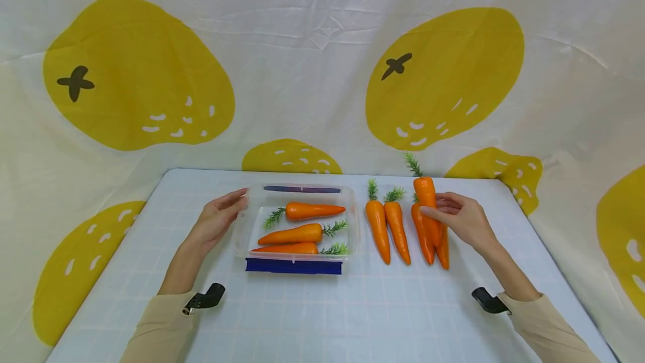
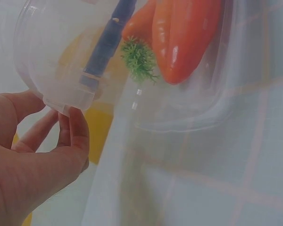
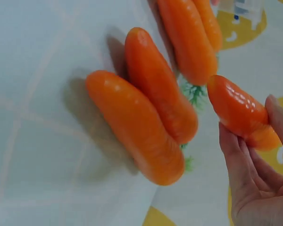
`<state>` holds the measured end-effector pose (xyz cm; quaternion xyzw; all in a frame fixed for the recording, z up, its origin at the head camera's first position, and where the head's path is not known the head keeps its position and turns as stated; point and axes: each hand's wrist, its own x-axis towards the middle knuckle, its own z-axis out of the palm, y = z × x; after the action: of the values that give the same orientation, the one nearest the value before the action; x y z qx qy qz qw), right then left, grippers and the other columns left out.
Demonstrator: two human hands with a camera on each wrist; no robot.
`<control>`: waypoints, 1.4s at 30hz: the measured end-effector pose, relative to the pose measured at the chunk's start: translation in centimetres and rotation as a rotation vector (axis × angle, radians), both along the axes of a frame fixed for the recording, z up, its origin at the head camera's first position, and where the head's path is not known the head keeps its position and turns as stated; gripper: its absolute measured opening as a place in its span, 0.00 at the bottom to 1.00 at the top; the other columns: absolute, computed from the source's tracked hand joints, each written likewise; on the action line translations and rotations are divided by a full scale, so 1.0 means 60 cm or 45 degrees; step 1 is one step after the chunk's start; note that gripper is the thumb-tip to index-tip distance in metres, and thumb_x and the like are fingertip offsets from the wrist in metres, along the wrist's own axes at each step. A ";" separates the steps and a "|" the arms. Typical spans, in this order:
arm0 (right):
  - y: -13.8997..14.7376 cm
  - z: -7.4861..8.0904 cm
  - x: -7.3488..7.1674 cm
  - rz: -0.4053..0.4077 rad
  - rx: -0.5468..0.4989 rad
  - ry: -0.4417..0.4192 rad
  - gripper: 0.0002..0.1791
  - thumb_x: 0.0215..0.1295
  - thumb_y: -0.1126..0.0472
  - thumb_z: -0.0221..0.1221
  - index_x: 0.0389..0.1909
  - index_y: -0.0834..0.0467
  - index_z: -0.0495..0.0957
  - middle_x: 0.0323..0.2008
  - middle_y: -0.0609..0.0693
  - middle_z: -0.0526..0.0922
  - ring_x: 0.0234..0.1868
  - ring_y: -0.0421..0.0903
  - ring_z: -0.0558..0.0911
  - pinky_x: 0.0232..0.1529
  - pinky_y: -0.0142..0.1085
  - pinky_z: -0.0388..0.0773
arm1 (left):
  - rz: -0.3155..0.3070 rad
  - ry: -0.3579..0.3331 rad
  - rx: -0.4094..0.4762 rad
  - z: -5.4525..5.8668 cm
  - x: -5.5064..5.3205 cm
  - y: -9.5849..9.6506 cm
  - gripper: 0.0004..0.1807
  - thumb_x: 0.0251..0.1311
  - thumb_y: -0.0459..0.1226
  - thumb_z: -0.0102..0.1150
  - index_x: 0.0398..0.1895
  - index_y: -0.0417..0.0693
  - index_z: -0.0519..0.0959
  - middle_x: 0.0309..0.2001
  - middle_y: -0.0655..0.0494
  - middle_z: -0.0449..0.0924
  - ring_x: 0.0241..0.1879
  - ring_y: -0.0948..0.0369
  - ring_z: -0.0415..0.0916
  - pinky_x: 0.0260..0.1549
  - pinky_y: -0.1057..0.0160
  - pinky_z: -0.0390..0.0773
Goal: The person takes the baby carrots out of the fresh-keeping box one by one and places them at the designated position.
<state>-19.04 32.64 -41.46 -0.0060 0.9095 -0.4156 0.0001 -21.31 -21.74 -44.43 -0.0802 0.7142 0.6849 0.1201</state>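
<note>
Carrot [image 1: 424, 188] in the right hand [image 1: 463, 220] is pinched between thumb and fingers, raised over two carrots [image 1: 444, 254] that lie on the white table [image 1: 302, 318]. Two more carrots [image 1: 378, 234] rest between that pair and a clear box [image 1: 354, 212], which holds three carrots [image 1: 294, 234]. The left hand [image 1: 216, 223] pinches the box's left edge between thumb and fingers.
</note>
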 end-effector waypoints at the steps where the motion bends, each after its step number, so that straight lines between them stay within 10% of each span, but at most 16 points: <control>1: 0.005 -0.001 0.001 -0.012 0.009 -0.002 0.41 0.65 0.40 0.68 0.66 0.67 0.74 0.58 0.66 0.81 0.56 0.62 0.81 0.42 0.19 0.78 | 0.001 0.000 0.000 0.001 0.000 0.000 0.33 0.75 0.46 0.57 0.79 0.48 0.63 0.77 0.49 0.61 0.67 0.60 0.63 0.75 0.55 0.56; 19: 0.084 -0.039 0.030 -0.188 0.073 -0.105 0.47 0.65 0.35 0.65 0.68 0.70 0.70 0.58 0.70 0.79 0.53 0.62 0.82 0.36 0.23 0.81 | 0.006 -0.005 0.000 0.002 0.003 0.004 0.33 0.76 0.44 0.57 0.79 0.47 0.62 0.79 0.51 0.59 0.72 0.56 0.59 0.76 0.53 0.55; 42: 0.117 -0.071 0.042 -0.172 0.232 -0.255 0.49 0.65 0.33 0.64 0.62 0.76 0.71 0.52 0.73 0.81 0.44 0.56 0.83 0.37 0.33 0.83 | 0.005 0.023 0.005 -0.001 0.005 0.002 0.33 0.75 0.46 0.58 0.78 0.48 0.65 0.75 0.49 0.63 0.60 0.62 0.66 0.73 0.58 0.61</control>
<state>-16.55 39.65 -45.70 0.0967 0.9372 -0.3290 0.0634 -21.02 -21.64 -44.49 -0.0752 0.7138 0.6872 0.1122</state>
